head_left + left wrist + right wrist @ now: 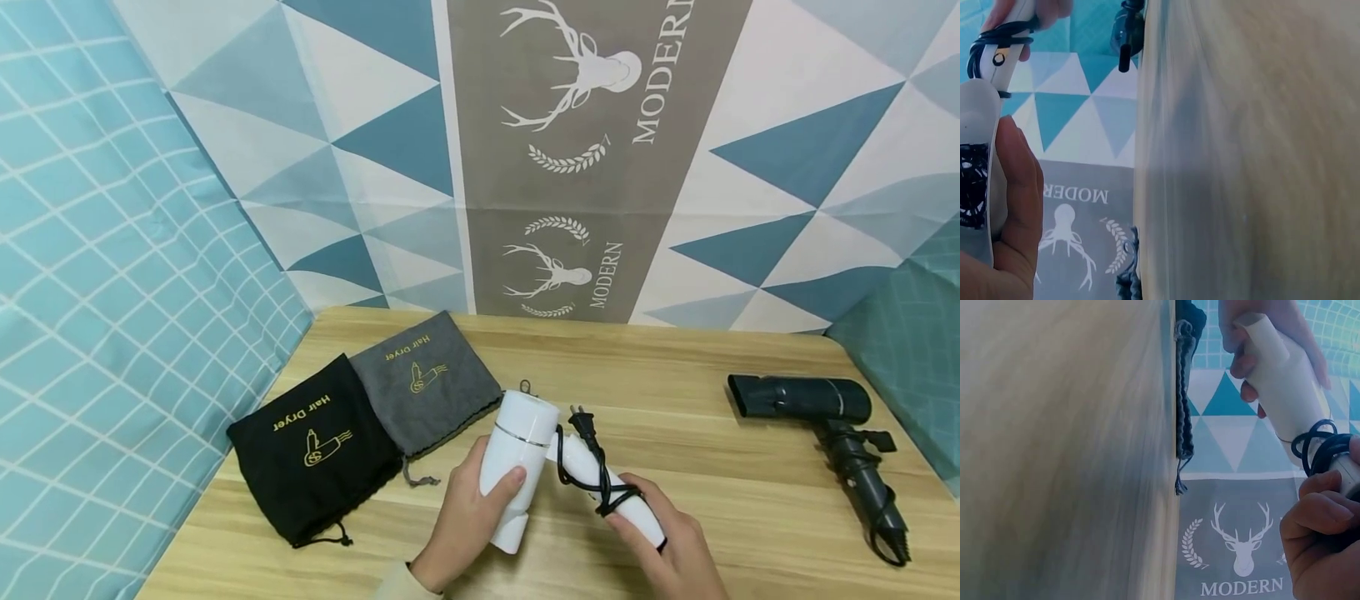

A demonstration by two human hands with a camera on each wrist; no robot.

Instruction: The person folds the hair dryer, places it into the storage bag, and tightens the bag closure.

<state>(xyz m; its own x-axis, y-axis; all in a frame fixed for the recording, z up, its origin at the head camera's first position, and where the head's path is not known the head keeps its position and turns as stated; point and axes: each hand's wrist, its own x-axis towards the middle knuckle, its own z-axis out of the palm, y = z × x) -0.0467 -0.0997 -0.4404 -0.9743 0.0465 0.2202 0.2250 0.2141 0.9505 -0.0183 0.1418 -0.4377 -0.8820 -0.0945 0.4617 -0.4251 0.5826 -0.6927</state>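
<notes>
A white hair dryer (519,425) with a thin silver ring is held by both hands over the front middle of the table. Its barrel lies in the grip of my left hand (467,510), thumb along the near side. My right hand (670,533) grips the end of the handle (581,462). A black cord (606,487) is wound round that handle, its two-prong plug pointing away from me. In the left wrist view, the left fingers (1019,181) curl round the barrel beside its dark nozzle opening (972,184). The right wrist view shows fingers (1319,512) bent round the handle.
Left of the hands lie a black drawstring bag (318,450) and a grey one (427,379), both printed "Hair Dryer". A dark hair dryer (806,400) with its cord wrapped lies at the table's right. Patterned cloth (390,167) stands behind the wooden table (660,392).
</notes>
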